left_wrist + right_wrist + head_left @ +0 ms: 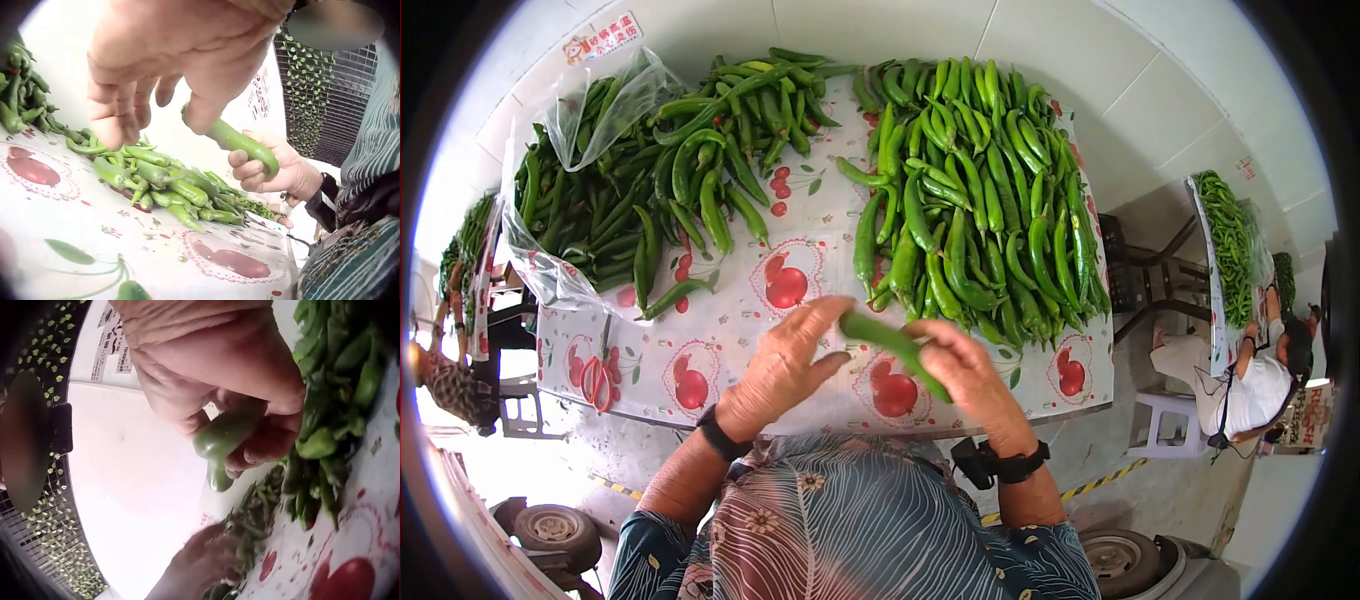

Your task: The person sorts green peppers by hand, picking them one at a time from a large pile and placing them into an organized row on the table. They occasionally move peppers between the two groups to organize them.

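Note:
A long green chili pepper (888, 338) slants over the front of the table, slightly blurred in the head view. My right hand (972, 378) grips it near its right end, fingers and thumb curled around it. At the other end is my left hand (785, 358), its fingers extended and its thumb apart. In the left wrist view the left thumb overlaps the tip of the pepper (244, 144). Behind the right hand lies a broad pile of green peppers (990, 200), mostly laid side by side.
A clear plastic bag (525, 245) of peppers lies open at the back left, with loose peppers (710, 180) spilling beside it. Red-handled scissors (597, 383) rest near the left front edge of the patterned tablecloth (730, 330). Another person (1250, 375) sits at a pepper-covered table on the right.

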{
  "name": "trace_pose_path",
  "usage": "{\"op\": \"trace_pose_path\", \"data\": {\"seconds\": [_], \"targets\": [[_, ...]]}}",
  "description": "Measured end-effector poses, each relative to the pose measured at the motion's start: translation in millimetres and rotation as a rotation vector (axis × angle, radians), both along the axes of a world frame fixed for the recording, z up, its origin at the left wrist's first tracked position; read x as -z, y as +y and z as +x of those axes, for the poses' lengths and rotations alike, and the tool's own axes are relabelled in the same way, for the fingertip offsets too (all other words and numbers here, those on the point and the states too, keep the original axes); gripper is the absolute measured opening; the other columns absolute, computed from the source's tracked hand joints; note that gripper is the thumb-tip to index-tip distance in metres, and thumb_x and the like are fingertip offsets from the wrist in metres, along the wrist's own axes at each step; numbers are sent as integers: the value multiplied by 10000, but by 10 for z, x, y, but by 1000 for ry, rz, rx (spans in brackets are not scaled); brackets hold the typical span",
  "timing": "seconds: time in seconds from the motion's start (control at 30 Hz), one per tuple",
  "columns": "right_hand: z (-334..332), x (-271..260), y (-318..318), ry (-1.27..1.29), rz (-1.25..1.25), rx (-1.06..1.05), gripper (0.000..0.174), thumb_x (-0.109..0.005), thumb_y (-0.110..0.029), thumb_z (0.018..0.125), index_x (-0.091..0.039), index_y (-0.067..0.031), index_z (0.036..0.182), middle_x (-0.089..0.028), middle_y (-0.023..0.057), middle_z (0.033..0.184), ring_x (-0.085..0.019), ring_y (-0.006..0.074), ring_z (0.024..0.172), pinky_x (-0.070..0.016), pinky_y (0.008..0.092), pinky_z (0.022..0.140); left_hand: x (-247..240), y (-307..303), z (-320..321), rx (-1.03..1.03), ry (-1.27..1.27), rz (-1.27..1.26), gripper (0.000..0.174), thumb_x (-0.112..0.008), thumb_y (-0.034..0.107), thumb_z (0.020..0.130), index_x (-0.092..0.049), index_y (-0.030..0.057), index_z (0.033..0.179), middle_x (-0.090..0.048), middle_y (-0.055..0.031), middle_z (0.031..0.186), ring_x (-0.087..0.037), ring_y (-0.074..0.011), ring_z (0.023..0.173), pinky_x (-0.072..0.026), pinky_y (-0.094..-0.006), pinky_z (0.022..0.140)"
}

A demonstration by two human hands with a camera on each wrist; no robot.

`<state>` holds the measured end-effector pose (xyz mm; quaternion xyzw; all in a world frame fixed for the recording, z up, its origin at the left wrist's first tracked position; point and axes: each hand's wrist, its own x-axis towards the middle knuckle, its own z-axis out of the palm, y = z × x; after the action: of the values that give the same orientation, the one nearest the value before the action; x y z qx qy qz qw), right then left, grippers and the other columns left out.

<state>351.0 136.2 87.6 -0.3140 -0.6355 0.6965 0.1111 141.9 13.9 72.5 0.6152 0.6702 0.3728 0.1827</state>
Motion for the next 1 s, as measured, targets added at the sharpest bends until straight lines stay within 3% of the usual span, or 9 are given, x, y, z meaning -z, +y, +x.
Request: {"op": "trace_pose_path", "data": {"seconds": [0.07, 0.2, 0.33, 0.4, 0.53, 0.6, 0.77, 0.9, 1.0], "targets": [[113, -23, 136, -36, 71, 181, 398, -550, -204, 906, -524, -62, 1277, -624, 64, 978, -581, 115, 853, -472, 245, 692, 42, -25, -70, -84, -77, -85, 489, -705, 78, 746, -534, 68, 1204, -584, -153, 1153, -613, -332, 973, -517, -397, 831], [268, -53, 322, 58, 113, 491, 513, -591, -224, 884, -453, -45, 1344, -660, 71, 1014, -582, 108, 821, -459, 241, 689, 308, -153, -266, 38, 69, -187, 561, -678, 111, 762, -480, 67, 1285, -559, -163, 1216, -560, -351, 1096, -472, -417, 908], [546, -33, 615, 135, 309, 693, 475, -599, -215, 893, -483, -38, 1319, -658, 49, 1033, -557, 72, 799, -394, 220, 650, 505, -239, -269, -18, 249, -262, 601, -670, 131, 750, -452, 76, 1307, -433, -180, 1353, -396, -373, 1270, -328, -479, 1051], [745, -126, 982, 149, 398, 784, 430, -586, -87, 892, -483, -38, 1307, -619, 35, 1024, -535, 68, 832, -425, 215, 701, 545, -252, -251, -38, 333, -362, 643, -678, 152, 742, -429, 85, 1331, -349, -181, 1429, -303, -380, 1342, -254, -512, 1096], [944, -230, 1630, 45, 564, 786, 398, -584, -85, 899, -495, 5, 1276, -618, 38, 993, -524, 72, 808, -423, 229, 700, 628, -306, -247, -24, 351, -381, 714, -683, 188, 742, -381, 98, 1382, -281, -170, 1481, -237, -361, 1386, -208, -533, 1111], [983, -233, 1958, -29, 643, 782, 397, -591, -73, 890, -496, 16, 1265, -630, 65, 992, -550, 100, 832, -443, 245, 735, 627, -307, -244, -25, 380, -366, 719, -686, 196, 732, -392, 95, 1380, -296, -172, 1474, -249, -350, 1384, -228, -523, 1105], [806, -98, 2535, -135, 781, 688, 409, -620, -45, 854, -502, 39, 1236, -659, 152, 1006, -625, 178, 902, -486, 291, 808, 661, -318, -278, -5, 344, -438, 756, -671, 241, 770, -322, 131, 1431, -219, -161, 1519, -189, -353, 1414, -141, -515, 1140], [633, 73, 2735, -330, 942, 653, 374, -632, -76, 833, -559, 19, 1187, -669, 155, 1030, -636, 203, 910, -492, 328, 828, 656, -315, -297, 18, 329, -447, 759, -669, 256, 776, -315, 142, 1438, -209, -162, 1522, -172, -347, 1420, -113, -502, 1147], [655, 186, 2851, -466, 863, 494, 308, -626, -92, 835, -614, 16, 1123, -675, 148, 1030, -638, 205, 907, -492, 325, 832, 662, -313, -305, 25, 333, -451, 763, -668, 260, 779, -308, 147, 1442, -205, -164, 1523, -165, -348, 1421, -107, -502, 1147]]}}
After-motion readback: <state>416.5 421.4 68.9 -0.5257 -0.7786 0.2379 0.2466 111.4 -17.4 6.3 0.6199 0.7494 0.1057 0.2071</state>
